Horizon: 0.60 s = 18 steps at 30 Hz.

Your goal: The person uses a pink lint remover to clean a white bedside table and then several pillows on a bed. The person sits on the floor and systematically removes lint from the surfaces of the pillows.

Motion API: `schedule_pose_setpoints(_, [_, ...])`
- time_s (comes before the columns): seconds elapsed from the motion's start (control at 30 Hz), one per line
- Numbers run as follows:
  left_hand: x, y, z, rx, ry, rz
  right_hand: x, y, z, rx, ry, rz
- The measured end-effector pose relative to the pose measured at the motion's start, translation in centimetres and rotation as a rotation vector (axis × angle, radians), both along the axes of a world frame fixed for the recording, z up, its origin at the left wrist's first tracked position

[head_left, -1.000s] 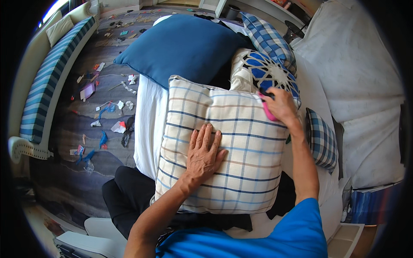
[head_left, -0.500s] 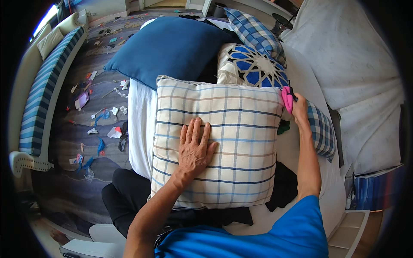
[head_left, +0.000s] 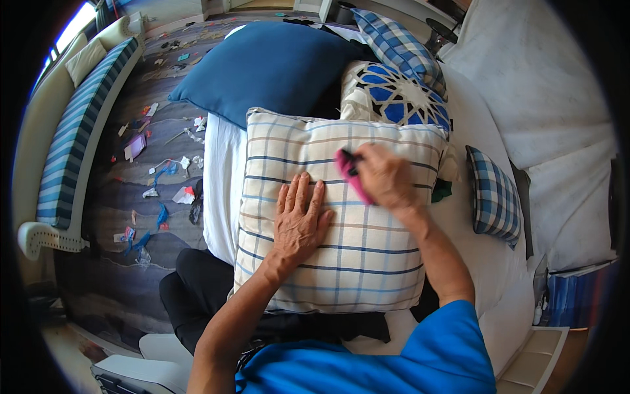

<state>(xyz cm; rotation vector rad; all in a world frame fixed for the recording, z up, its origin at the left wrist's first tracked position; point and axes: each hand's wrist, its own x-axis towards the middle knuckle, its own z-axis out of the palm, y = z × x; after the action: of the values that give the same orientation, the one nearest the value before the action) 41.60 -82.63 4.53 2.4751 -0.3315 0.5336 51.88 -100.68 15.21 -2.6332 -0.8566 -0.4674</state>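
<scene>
A cream cushion [head_left: 367, 256] with blue and brown checked lines lies across my lap on the bed. My left hand [head_left: 298, 223] rests flat on its left half, fingers stretched out and pointing away from me. My right hand [head_left: 387, 180], a little blurred, is over the upper right part of the cushion. It grips a pink, flat pad-like tool with a black handle [head_left: 348, 172], tilted with its pink side against or just above the fabric. Whether it is a brush or a pad I cannot tell.
Beyond the cushion lie a large blue pillow [head_left: 262, 72], a cushion with a blue and black star pattern [head_left: 400, 95] and a blue checked pillow [head_left: 400, 49]. A small checked cushion [head_left: 495, 197] stands at the right. Scattered scraps [head_left: 136, 146] cover the floor by a striped bench [head_left: 85, 131].
My right hand has swung from beyond the cushion's right edge inward to its upper middle, carrying the pink tool. My left hand stays put. The view has shifted slightly.
</scene>
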Motion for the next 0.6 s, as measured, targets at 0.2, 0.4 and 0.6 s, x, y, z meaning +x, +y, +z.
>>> schedule_pose_setpoints(0.2, [-0.1,-0.1,-0.5,0.016,0.013,0.032,5.2,-7.5,2.1,0.051,-0.206,-0.402])
schedule_pose_setpoints(0.4, [-0.2,-0.1,-0.1,0.018,0.008,0.044,-2.5,-0.4,0.6,0.188,-0.126,-0.052])
schedule_pose_setpoints(0.6, [-0.3,-0.5,1.1,0.01,-0.001,0.022,-2.8,0.7,-0.9,-0.063,-0.104,0.023])
